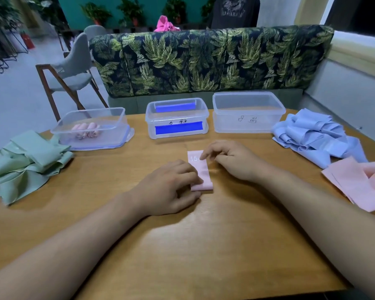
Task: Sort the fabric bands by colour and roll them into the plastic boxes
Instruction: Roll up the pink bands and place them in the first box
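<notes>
**At mid-table: two bare hands working a folded pink band**

At the centre of the wooden table (182, 245) a pink band (204, 177) is lying flat as a narrow, smooth strip, its far end carrying pale printed digits. The left hand (171, 187) is arching over the strip's near left edge with its fingers curled. Its fingertips are bearing down on the fabric and its thumb is lying just beside the near end; it appears to be pinching the band there, though the knuckles are hiding the contact. The right hand (230, 161) is resting loosely, fingers relaxed and part bent, with only the index fingertip touching the far end by the digits.

Beyond the hands, three clear plastic boxes are standing in a row. The left box (117, 131) is holding pink rolls (86, 127) side by side. The middle box (175, 121) is showing vivid blue panels through its walls. The right box (247, 126) is bearing handwritten marks on its front.

Crumpled heaps of soft fabric are lying at the table's sides: a green heap (24, 165) at left, a blue heap (316, 135) at right, and a pink heap (359, 182) nearer on the right.

Behind the table a sofa (204, 61) in a leaf print is standing. A grey chair (74, 68) with wooden legs is standing to its left, and potted plants (130, 9) are lining a teal wall.
</notes>
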The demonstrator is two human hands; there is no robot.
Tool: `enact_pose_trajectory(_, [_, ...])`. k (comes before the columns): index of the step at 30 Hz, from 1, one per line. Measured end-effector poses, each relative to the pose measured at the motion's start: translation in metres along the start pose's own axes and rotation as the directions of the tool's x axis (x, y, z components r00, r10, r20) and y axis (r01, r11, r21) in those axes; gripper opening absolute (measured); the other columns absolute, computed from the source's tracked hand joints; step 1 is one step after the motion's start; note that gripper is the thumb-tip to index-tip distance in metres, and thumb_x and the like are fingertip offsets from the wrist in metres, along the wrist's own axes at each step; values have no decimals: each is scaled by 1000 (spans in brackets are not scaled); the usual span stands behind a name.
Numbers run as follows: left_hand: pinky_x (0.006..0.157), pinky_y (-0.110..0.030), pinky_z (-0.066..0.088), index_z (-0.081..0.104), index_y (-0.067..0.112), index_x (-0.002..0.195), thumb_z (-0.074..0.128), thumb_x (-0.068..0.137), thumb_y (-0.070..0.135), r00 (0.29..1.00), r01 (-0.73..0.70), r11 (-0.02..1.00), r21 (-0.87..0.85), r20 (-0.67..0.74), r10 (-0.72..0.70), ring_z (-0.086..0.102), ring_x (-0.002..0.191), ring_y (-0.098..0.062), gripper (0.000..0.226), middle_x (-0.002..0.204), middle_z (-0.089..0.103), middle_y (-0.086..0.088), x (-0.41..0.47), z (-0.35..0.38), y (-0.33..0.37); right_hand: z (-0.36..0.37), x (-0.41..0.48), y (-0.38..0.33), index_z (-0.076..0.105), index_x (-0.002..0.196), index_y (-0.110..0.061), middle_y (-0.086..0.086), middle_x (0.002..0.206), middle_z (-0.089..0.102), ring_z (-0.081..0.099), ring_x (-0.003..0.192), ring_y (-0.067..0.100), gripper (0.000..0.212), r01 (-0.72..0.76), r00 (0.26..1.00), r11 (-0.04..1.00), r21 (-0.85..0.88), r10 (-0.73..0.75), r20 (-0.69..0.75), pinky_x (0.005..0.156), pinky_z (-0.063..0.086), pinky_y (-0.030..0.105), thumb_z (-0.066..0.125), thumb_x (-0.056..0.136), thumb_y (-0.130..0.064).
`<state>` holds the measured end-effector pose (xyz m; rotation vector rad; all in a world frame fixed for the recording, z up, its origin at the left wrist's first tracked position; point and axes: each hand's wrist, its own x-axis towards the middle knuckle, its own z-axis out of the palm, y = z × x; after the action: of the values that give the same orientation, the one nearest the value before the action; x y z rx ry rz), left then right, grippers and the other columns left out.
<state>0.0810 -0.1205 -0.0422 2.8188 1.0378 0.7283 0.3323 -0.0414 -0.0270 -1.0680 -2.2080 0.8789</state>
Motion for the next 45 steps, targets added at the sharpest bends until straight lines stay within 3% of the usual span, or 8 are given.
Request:
enact_pose_trajectory(4, [86, -42, 51, 77, 18, 113, 69, 101, 38, 1000, -15, 1000, 16, 2, 14, 61, 103, -21, 25, 112, 67, 3, 8, 2, -14, 2, -4, 6, 76, 82, -16, 0, 87, 74, 66, 86, 22, 26, 22, 999, 993, 118, -26, 31, 83, 48, 33, 53, 79, -4])
enact_pose_trajectory(7, [87, -43, 51, 78, 19, 116, 67, 103, 37, 1000, -23, 999, 24, -1, 23, 62, 106, -22, 25, 115, 67, 1, 9, 4, -21, -1, -14, 8, 80, 84, -13, -4, 91, 74, 68, 89, 12, 30, 77, 987, 988, 130, -94, 132, 85, 50, 26, 57, 78, 4])
enact_pose_trajectory(14, [98, -41, 50, 77, 24, 123, 60, 107, 38, 999, 34, 999, 41, -6, -34, 59, 122, -19, 28, 123, 66, 3, 8, 5, -23, -5, -15, 12, 83, 92, -22, -5, 99, 72, 66, 100, 24, 44, 125, 977, 986, 111, -141, 159, 88, 51, 52, 61, 84, 16])
enact_pose_trajectory(22, [103, -35, 48, 71, 25, 133, 55, 110, 39, 995, 102, 993, 66, -8, -101, 57, 123, -18, 32, 130, 63, 2, 8, 6, -19, -8, -15, 11, 79, 98, -30, -12, 100, 70, 62, 106, 19, 17, 210, 966, 976, -53, -199, 165, 93, 49, 37, 86, 86, -21])
enact_pose_trajectory(25, [98, -32, 48, 63, 19, 135, 62, 107, 37, 989, 143, 990, -14, -22, -143, 59, 114, -16, 34, 122, 63, 5, 8, 5, -17, -5, -13, 12, 75, 99, -32, -14, 102, 68, 60, 107, 16, 25, 205, 969, 971, -120, -184, 162, 92, 49, 33, 91, 81, -38])
enact_pose_trajectory(35, [84, -33, 48, 62, 23, 113, 68, 100, 30, 980, 197, 978, -64, 35, -195, 52, 96, -11, 16, 101, 55, 12, 7, 3, -18, -3, -11, 18, 76, 102, -37, -16, 101, 67, 59, 107, 15, 15, 156, 985, 976, -153, -141, 99, 88, 45, 23, 83, 89, -40])
enact_pose_trajectory(41, [97, -37, 49, 63, 23, 115, 65, 100, 38, 961, 275, 960, -46, 30, -274, 56, 117, -16, 21, 117, 59, 9, 8, 5, -19, 2, -11, 20, 78, 110, -38, -20, 98, 62, 55, 103, 5, 20, 143, 989, 960, -239, -133, 57, 84, 40, 17, 67, 97, -50])
enact_pose_trajectory(45, [106, -36, 45, 65, 22, 120, 64, 102, 41, 954, 298, 955, -1, 19, -298, 52, 129, -14, 27, 124, 58, 10, 8, 7, -21, 1, -13, 13, 76, 109, -33, -20, 101, 62, 59, 102, 6, 12, 190, 977, 954, -231, -208, -55, 85, 44, 18, 74, 98, -35])
